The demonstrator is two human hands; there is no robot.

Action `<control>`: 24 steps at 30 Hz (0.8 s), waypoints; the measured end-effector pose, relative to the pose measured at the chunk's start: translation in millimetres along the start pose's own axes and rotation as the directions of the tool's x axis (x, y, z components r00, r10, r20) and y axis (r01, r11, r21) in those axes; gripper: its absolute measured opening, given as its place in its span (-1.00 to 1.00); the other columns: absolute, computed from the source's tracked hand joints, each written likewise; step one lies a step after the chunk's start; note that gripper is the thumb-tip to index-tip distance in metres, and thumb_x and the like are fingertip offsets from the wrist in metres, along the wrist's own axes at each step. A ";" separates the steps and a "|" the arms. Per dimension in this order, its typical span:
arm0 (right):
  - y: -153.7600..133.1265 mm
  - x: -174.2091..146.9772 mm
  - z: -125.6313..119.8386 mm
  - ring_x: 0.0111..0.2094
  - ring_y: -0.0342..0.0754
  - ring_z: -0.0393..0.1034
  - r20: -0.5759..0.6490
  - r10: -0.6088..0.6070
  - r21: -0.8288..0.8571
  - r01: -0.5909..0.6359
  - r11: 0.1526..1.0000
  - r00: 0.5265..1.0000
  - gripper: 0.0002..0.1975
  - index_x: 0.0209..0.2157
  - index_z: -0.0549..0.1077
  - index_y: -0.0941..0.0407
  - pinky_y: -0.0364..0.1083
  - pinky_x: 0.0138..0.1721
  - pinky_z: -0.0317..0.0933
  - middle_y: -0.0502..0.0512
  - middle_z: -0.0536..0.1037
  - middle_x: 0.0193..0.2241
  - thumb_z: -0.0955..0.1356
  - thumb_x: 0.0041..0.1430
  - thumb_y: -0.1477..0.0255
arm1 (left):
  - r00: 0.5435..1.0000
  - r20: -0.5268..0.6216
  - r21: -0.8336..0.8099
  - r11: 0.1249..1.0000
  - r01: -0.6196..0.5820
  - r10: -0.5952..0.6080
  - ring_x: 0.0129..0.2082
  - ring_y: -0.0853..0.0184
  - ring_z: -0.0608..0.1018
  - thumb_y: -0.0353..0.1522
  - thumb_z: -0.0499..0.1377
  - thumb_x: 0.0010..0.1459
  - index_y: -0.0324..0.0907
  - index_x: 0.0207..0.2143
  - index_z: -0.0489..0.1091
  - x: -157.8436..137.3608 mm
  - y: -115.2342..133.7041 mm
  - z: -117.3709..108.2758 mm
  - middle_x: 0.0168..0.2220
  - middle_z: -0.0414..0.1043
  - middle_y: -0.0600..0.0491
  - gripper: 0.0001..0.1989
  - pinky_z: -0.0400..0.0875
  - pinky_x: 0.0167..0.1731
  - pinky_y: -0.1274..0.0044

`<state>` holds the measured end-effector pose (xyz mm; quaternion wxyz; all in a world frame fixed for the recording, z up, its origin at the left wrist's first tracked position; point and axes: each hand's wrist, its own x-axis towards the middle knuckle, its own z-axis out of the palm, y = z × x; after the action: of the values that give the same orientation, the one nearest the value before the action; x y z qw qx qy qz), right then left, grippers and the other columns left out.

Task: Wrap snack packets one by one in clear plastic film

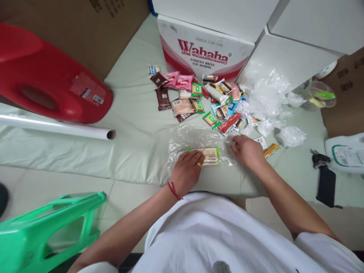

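Observation:
A clear plastic bag (182, 137) lies spread on the cloth-covered table in front of me, with a green-ended biscuit packet (211, 155) in or on it; I cannot tell which. My left hand (187, 167) rests on the packet's left part, fingers stretched out flat over it. At the bag's right edge, my right hand (247, 151) has its fingers curled together, seemingly pinching the plastic. Just beyond are a red-wrapped snack bar (229, 123) and a small green-edged biscuit packet (210, 119).
Many wrapped snacks (183, 107) lie further back, before a Wahaha carton (206, 51). Crumpled clear bags (265, 94) are heaped at right, near a plastic tub (320, 94), keys (320, 157) and a white jug (345, 151). Left are a red jug (54, 76), a roll (57, 127) and a green stool (51, 227).

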<state>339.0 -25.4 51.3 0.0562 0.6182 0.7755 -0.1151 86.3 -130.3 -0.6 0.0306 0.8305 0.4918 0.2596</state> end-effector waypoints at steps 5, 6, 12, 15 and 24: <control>-59.6 49.7 -19.4 0.08 0.16 0.34 -0.054 -0.410 -0.044 0.408 0.912 0.911 -0.71 0.03 0.54 0.15 -0.01 -0.03 0.18 0.26 0.61 -0.04 0.23 0.47 0.42 | 0.999 0.038 0.017 0.999 -0.031 0.030 0.16 0.19 0.60 -0.48 0.10 0.41 -0.18 0.11 0.55 -1.5 -16.8 9.8 0.15 0.63 -0.04 -0.68 0.38 0.18 0.29; -70.7 64.3 -16.5 0.12 0.19 0.30 -0.029 -0.449 -0.063 0.447 0.892 0.893 -0.71 0.04 0.53 0.17 0.02 0.02 0.18 0.29 0.60 -0.03 0.24 0.45 0.46 | 0.999 0.038 0.023 0.999 -0.037 0.036 0.16 0.19 0.60 -0.48 0.10 0.41 -0.18 0.11 0.55 -2.1 -17.2 8.8 0.14 0.63 -0.03 -0.68 0.37 0.18 0.29; -94.7 128.2 3.2 0.10 0.30 0.24 0.109 -0.429 -0.102 0.440 0.892 0.897 -0.73 -0.04 0.57 0.27 0.12 0.05 0.15 0.44 0.56 -0.02 0.28 0.38 0.50 | 0.997 0.065 0.009 0.999 -0.034 0.033 0.16 0.16 0.57 -0.47 0.13 0.41 -0.15 0.13 0.56 -4.4 -15.5 9.9 0.16 0.62 -0.03 -0.66 0.37 0.18 0.26; -85.1 126.4 -10.0 -0.03 0.15 0.31 0.121 -0.559 0.015 0.561 0.827 0.820 -0.79 -0.13 0.56 0.25 0.03 0.02 0.14 0.34 0.55 -0.10 0.29 0.37 0.48 | 0.997 0.072 0.003 1.000 0.003 -0.003 0.16 0.13 0.56 -0.47 0.13 0.39 -0.12 0.14 0.57 -5.8 -14.2 11.4 0.16 0.62 -0.03 -0.65 0.41 0.09 0.26; -68.7 8.7 -30.1 -0.19 -0.02 0.48 0.047 -0.763 -0.059 0.765 0.642 0.644 -0.71 -0.02 0.51 0.18 -0.09 -0.37 0.07 0.28 0.55 0.12 0.18 0.51 0.45 | 0.990 0.113 0.032 0.996 0.079 -0.082 -0.12 0.15 0.58 -0.47 0.09 0.41 -0.08 -0.03 0.63 -3.5 -8.5 10.3 -0.02 0.67 -0.06 -0.69 0.37 -0.21 0.29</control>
<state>271.9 -24.0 85.9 0.0322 0.2300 0.9670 -0.1050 82.9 -126.7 -13.4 0.0578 0.8238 0.5258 0.2036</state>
